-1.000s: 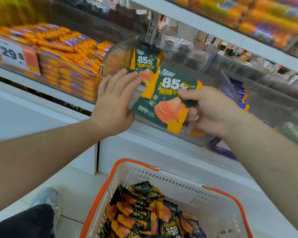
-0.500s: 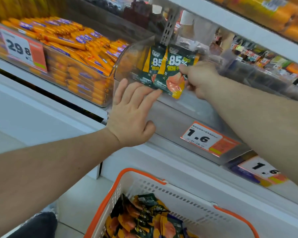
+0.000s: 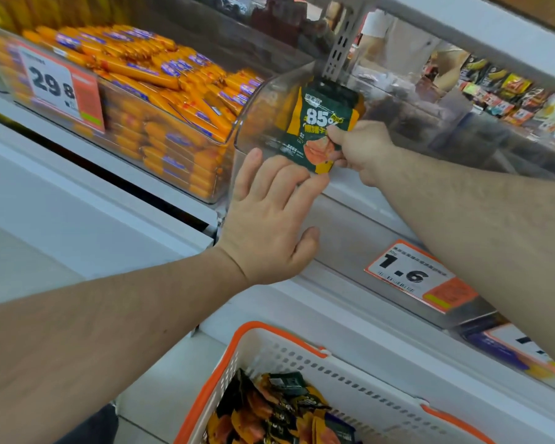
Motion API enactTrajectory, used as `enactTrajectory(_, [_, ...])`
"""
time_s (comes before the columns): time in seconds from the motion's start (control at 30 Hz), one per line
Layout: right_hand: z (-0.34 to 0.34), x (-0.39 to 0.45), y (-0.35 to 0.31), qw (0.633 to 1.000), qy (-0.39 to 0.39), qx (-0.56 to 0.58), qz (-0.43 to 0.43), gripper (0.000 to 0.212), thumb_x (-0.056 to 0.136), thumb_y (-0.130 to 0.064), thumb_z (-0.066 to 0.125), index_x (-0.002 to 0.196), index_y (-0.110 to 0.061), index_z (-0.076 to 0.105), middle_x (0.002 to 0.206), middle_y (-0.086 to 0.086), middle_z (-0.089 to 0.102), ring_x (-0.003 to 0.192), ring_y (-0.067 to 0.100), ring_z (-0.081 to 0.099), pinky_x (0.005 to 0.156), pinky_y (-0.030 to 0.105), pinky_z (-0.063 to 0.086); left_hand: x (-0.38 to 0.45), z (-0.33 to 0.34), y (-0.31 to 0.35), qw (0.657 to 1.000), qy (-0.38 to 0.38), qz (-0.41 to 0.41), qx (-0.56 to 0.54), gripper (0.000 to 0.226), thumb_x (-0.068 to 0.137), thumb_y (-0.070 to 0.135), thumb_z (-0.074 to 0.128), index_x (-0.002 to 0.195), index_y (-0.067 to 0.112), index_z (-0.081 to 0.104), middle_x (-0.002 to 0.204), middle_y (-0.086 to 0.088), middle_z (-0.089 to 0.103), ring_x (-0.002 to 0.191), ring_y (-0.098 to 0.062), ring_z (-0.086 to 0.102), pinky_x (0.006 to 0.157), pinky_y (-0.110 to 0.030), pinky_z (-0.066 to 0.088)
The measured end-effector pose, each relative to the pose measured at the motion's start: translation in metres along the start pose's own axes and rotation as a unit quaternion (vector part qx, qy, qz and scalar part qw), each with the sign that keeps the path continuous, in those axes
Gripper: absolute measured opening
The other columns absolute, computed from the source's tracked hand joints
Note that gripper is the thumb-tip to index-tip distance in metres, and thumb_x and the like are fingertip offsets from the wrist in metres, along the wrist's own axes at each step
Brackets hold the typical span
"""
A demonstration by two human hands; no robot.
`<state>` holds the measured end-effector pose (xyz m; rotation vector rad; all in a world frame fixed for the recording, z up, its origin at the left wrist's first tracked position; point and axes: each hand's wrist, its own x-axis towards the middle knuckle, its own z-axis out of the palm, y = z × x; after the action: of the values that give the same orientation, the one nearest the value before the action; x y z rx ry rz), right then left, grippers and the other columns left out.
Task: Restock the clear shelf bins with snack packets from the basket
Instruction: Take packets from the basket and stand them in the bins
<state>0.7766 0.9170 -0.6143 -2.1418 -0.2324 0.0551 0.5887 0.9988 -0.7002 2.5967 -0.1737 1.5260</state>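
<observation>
Placement step: the right hand (image 3: 361,149) pinches a green snack packet (image 3: 321,129) at the clear bin (image 3: 257,123) mouth. The left hand (image 3: 269,213), fingers released, steadies the bin front. Next: seat packet, release, return to basket (image 3: 350,376).

The clear bin (image 3: 257,123) is open at the top, below the upper shelf (image 3: 481,33). Both hands (image 3: 266,219) (image 3: 362,149) and a packet (image 3: 321,129) occupy its front left corner. A sausage bin (image 3: 161,129) adjoins its left wall.
</observation>
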Motion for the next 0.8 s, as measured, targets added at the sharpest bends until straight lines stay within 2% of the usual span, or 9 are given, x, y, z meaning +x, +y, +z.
enactTrajectory(0.1, [-0.003,0.002,0.002,0.999,0.027,-0.036,0.018,0.032,0.086,-0.039,0.073,0.078,-0.011,0.058,0.071,0.01,0.07,0.062,0.021,0.069,0.065,0.035,0.061,0.0,0.001,0.001,1.0,-0.002,-0.005,0.001,0.054,0.076,0.035,0.052,0.125,0.012,0.05,0.114,-0.004,0.042,0.116,-0.031,0.042,0.116,-0.051,0.014])
enactTrajectory(0.27, [-0.005,0.001,0.004,0.997,0.037,-0.048,0.052,0.038,0.081,-0.045,0.076,0.084,-0.009,0.063,0.075,0.011,0.071,0.067,0.02,0.071,0.071,0.037,0.062,-0.001,0.0,0.0,1.0,-0.016,-0.003,0.001,0.055,0.076,0.035,0.054,0.125,0.01,0.051,0.114,-0.007,0.047,0.116,-0.031,0.042,0.117,-0.05,0.013])
enactTrajectory(0.37, [-0.006,-0.002,0.002,0.996,0.041,-0.062,0.055,0.039,0.079,-0.044,0.079,0.078,-0.01,0.06,0.073,0.008,0.068,0.072,0.021,0.072,0.07,0.036,0.062,0.0,-0.004,0.002,1.0,-0.031,-0.003,-0.002,0.056,0.075,0.034,0.055,0.125,0.008,0.056,0.111,-0.012,0.057,0.117,-0.031,0.044,0.116,-0.051,0.014])
enactTrajectory(0.47, [-0.014,-0.013,-0.006,0.993,0.046,-0.092,0.055,0.041,0.076,-0.044,0.08,0.082,-0.008,0.062,0.073,0.008,0.066,0.067,0.019,0.069,0.068,0.034,0.061,0.002,-0.009,0.004,0.998,-0.053,-0.015,-0.02,0.057,0.075,0.034,0.055,0.125,0.007,0.06,0.116,-0.012,0.06,0.121,-0.031,0.044,0.116,-0.053,0.016])
enactTrajectory(0.53, [-0.023,-0.025,-0.014,0.988,0.056,-0.137,0.039,0.037,0.078,-0.041,0.079,0.082,-0.008,0.064,0.076,0.01,0.069,0.062,0.019,0.067,0.065,0.033,0.061,0.002,-0.014,0.007,0.997,-0.054,0.016,-0.045,0.057,0.075,0.031,0.055,0.126,0.008,0.057,0.122,-0.012,0.061,0.126,-0.031,0.044,0.116,-0.053,0.017])
enactTrajectory(0.6, [-0.032,-0.042,-0.021,0.975,0.077,-0.209,-0.024,0.025,0.08,-0.034,0.071,0.072,-0.012,0.063,0.071,0.007,0.069,0.061,0.021,0.065,0.06,0.032,0.058,0.0,-0.019,0.015,0.989,-0.037,0.118,-0.077,0.053,0.073,0.023,0.055,0.124,0.01,0.055,0.126,-0.011,0.062,0.129,-0.03,0.046,0.117,-0.049,0.017])
enactTrajectory(0.67, [-0.04,-0.065,-0.024,0.95,0.109,-0.269,-0.118,0.02,0.079,-0.029,0.062,0.064,-0.015,0.06,0.066,0.001,0.064,0.068,0.022,0.063,0.063,0.031,0.054,-0.009,-0.024,0.032,0.971,-0.053,0.189,-0.133,0.049,0.072,0.018,0.055,0.12,0.012,0.055,0.125,-0.01,0.064,0.126,-0.03,0.05,0.114,-0.046,0.024])
enactTrajectory(0.73, [-0.045,-0.097,-0.02,0.921,0.133,-0.289,-0.227,0.019,0.081,-0.029,0.058,0.066,-0.017,0.06,0.067,-0.003,0.061,0.072,0.02,0.059,0.064,0.029,0.047,-0.022,-0.028,0.049,0.957,-0.11,0.198,-0.18,0.049,0.07,0.017,0.056,0.118,0.013,0.054,0.123,-0.009,0.063,0.12,-0.029,0.052,0.106,-0.043,0.032])
enactTrajectory(0.8, [-0.049,-0.136,-0.009,0.877,0.14,-0.253,-0.384,0.02,0.083,-0.028,0.059,0.067,-0.017,0.062,0.067,-0.004,0.061,0.069,0.016,0.056,0.063,0.028,0.043,-0.036,-0.026,0.058,0.946,-0.185,0.178,-0.199,0.048,0.069,0.018,0.058,0.116,0.011,0.058,0.121,-0.008,0.063,0.113,-0.027,0.055,0.097,-0.04,0.035])
